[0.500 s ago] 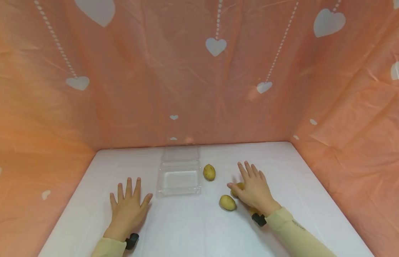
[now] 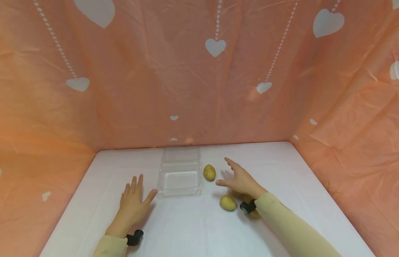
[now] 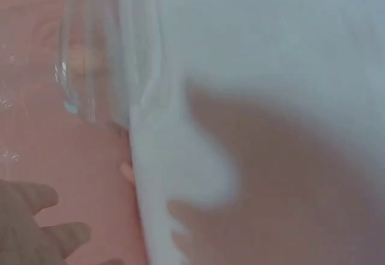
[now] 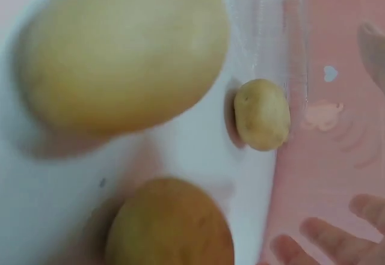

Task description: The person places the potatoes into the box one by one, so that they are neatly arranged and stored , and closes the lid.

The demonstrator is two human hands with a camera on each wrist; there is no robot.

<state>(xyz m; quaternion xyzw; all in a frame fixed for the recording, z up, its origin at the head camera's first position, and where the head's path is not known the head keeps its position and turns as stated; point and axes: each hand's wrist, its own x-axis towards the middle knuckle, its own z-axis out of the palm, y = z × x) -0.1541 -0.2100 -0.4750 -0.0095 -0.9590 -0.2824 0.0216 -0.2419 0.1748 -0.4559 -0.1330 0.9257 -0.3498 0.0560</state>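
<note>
Yellow oval potato (image 2: 209, 172), smooth-skinned, is lying just past the tip of the right thumb, close beside the right edge of a clear plastic hinged box (image 2: 180, 179). Right hand (image 2: 243, 181) is holding itself thumb apart from fingers, gripping nothing. A second yellow oval potato (image 2: 228, 202) is resting on the person's side of that thumb, in plain sight. A third potato (image 2: 237, 194) is sitting below the palm, mostly hidden by it; a fourth potato (image 2: 255, 215) is peeking out behind the fingers, under the wrist, where a black wrist camera (image 2: 247, 207) and a pale yellow sleeve (image 2: 283, 221) are blocking most of it.

Left hand (image 2: 132, 208) is spreading its fingers, empty, thumb tip pointing at the near left corner of the box; whether it is touching, cannot tell. Box is standing between the two hands, its clear lid (image 2: 181, 154) lying open beyond the tray, farther out than either thumb. White table (image 2: 193, 232) is carrying everything; beyond the fingertips an orange cloth backdrop (image 2: 199, 89) with white hearts is closing off the far edge.
</note>
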